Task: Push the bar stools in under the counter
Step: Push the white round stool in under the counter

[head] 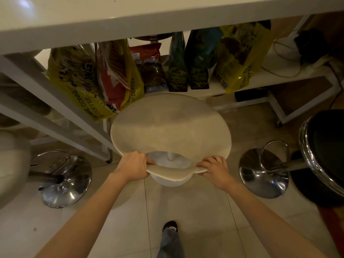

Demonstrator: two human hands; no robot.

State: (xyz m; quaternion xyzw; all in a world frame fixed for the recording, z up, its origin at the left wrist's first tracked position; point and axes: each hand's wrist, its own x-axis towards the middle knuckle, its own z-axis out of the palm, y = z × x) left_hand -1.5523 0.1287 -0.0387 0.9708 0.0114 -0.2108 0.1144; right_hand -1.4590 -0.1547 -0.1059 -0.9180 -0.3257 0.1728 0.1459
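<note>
Three stools in view. Middle stool (170, 125): your left hand (133, 165) and right hand (214, 169) have fingers clamped on its near backrest lip; seat partly under counter (130, 25), beside coffee bags (89, 81). Left stool (61, 179) and right stool (320, 155) apparently await pushing.

1. Middle stool (170, 125): before the counter (167, 21), its far seat edge just beside the shelf (260, 79) below the counter.
2. Coffee bags (119, 75): in a row on that shelf.
3. Left stool (13, 164) and right stool (323, 153): flanking the middle one.
4. Left hand (133, 165) and right hand (214, 169): on the middle seat's near rim.
</note>
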